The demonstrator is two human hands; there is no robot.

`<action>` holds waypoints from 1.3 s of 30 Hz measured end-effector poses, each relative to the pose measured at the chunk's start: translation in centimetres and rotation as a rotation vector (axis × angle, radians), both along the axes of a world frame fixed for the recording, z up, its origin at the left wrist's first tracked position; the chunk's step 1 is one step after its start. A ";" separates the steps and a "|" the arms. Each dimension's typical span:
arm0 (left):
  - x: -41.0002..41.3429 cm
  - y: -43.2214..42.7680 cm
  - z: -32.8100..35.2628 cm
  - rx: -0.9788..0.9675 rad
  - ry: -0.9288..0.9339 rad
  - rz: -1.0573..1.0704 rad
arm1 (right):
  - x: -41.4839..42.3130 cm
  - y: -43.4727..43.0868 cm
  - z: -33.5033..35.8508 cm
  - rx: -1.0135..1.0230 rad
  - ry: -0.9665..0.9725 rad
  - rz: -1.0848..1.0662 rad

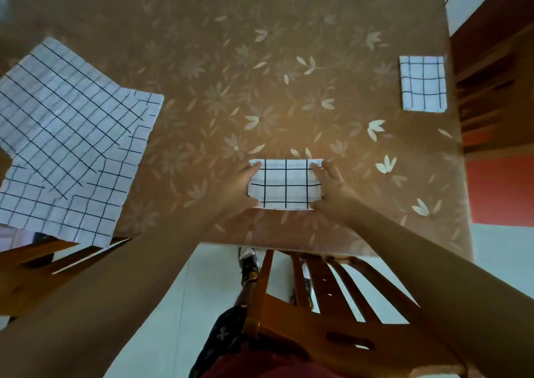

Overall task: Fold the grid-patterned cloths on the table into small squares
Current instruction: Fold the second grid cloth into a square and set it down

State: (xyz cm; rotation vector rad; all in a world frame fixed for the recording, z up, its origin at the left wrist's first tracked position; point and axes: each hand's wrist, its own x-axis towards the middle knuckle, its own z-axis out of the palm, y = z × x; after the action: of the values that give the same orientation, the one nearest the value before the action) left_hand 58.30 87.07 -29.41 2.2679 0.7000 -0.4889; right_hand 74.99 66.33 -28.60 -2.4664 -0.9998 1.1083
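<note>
Near the front edge of the table [260,74], we are working on one cloth [286,184], which is already down to a small rectangle, wider than it is deep. Our left hand [241,188] is lying on its left end and our right hand [331,188] on its right end. Both are spread, with fingers fairly straight, pressing down rather than clenching. We cannot tell whether a thumb is tucking under an edge. Bearing down on both ends at once is probably serving to flatten the layers and square the corners, so that the stack is not springing open.

We are judging that one more fold, end over end, is needed before this piece counts as a square.

At the far right, a folded cloth [422,83] is lying well apart, likely set there as finished and out of the working space. At the left, a pile [66,140] of open cloths is overlapping loosely and hanging past the table's edge, waiting within easy reach. A chair [318,305] is standing between us and the table.
</note>
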 end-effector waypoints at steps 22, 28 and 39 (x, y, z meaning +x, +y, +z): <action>0.9 -1.3 -4.8 0.412 -0.294 -0.099 | -0.9 1.1 -3.8 0.078 -0.502 0.078; 2.4 -3.7 -9.3 0.469 -0.163 -0.398 | -1.3 2.2 -9.0 -0.022 -0.505 0.473; 1.4 -3.0 -12.4 0.602 -0.166 -0.440 | -0.9 0.8 -12.3 -0.003 -0.557 0.449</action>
State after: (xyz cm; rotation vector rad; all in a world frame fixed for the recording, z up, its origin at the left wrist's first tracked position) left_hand 59.75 84.11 -41.80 3.0139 0.2736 -0.3057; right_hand 74.13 67.09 -40.87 -2.6858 -1.7727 0.5043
